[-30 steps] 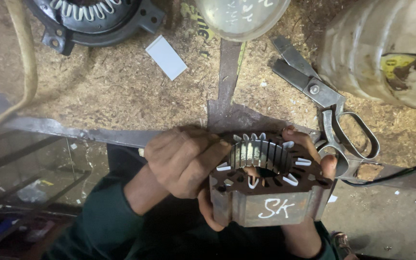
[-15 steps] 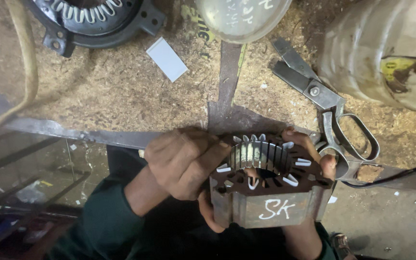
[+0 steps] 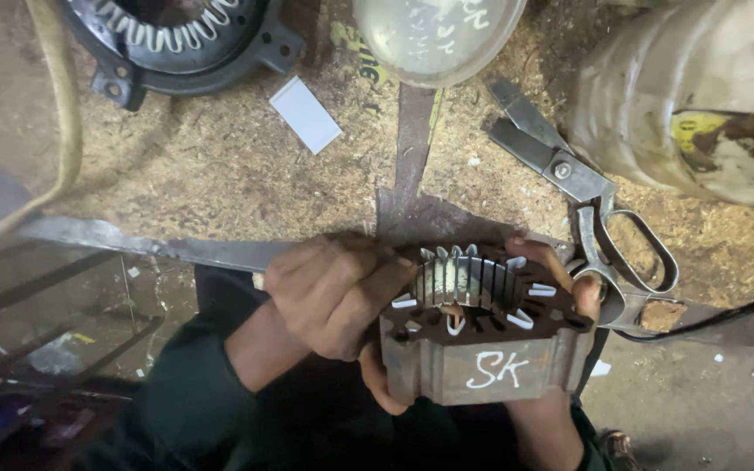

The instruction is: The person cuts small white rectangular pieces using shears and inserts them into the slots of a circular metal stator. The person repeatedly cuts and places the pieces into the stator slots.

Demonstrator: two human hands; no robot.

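A rusty brown motor stator core [image 3: 482, 349] sits at the near edge of the workbench [image 3: 220, 174], held up against the person's body. Its bore faces upward toward the camera, so its axis runs roughly vertical; the blocky outer body is wider left to right than it is deep. Inside the bore, grey lamination teeth line the far wall, and white insulation strips [image 3: 530, 296] stick out of several slots around the ring. White chalk marks sit on the flat near face.

The left hand [image 3: 333, 292] is curled, its fingertips pressing at the left rim of the bore; what they pinch cannot be told. The right hand [image 3: 560, 288] wraps around the core's right side, gripping it, fingers over the far right edge.

Just right of the core lie metal scissors [image 3: 586, 201].
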